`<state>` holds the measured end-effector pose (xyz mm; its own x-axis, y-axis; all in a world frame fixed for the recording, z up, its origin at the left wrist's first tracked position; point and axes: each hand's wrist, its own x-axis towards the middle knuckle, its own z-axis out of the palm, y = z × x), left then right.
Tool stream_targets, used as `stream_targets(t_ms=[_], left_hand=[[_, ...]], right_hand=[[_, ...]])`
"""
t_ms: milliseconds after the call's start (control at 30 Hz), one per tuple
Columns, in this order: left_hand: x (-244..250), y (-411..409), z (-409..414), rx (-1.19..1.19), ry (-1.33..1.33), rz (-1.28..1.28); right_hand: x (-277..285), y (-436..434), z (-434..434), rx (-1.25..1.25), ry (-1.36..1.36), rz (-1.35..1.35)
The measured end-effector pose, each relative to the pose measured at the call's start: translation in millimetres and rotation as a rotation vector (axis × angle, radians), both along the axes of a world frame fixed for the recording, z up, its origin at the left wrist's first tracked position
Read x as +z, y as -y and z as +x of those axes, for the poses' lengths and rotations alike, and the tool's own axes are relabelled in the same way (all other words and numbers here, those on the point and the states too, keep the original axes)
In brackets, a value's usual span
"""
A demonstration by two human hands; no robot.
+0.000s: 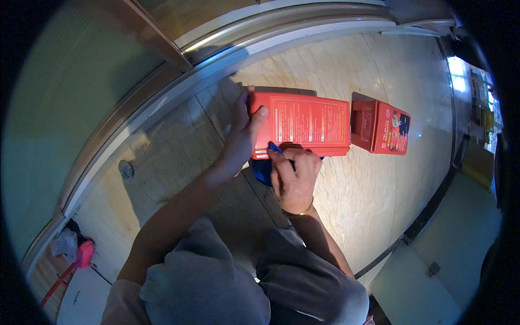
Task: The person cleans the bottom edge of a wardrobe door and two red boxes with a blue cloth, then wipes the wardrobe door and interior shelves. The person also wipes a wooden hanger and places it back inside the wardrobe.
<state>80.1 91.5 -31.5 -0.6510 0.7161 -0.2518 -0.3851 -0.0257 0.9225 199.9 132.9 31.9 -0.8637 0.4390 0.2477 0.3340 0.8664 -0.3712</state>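
My left hand (245, 122) grips the left end of a red box (313, 122), with the thumb on its broad printed face. That face bears writing in pale columns. My right hand (295, 174) holds a blue cloth (262, 170) against the box's near long edge. Part of the cloth shows between the fingers and more hangs below the box; the rest is hidden by the hand. To the right, a second red box (382, 128) stands on the floor, its printed panel showing pictures and writing. Neither hand touches that one.
Pale marble-look floor tiles (353, 203) lie under the boxes, with a round drain cover (126, 169) at left. A sliding-door track (227, 53) curves along the far and left side. A pink brush (85, 252) lies at lower left. My bent knees (207, 272) are close below.
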Motion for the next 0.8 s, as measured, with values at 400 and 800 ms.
stream_targets(t_ms=[400,800], left_hand=[[3,-1,0,0.017,0.043,0.028],[-4,2,1,-0.008,-0.018,-0.059]], right_hand=[[1,7,-8,0.035,-0.017,-0.006],[23,-5,-18,-0.055,-0.234,-0.076]])
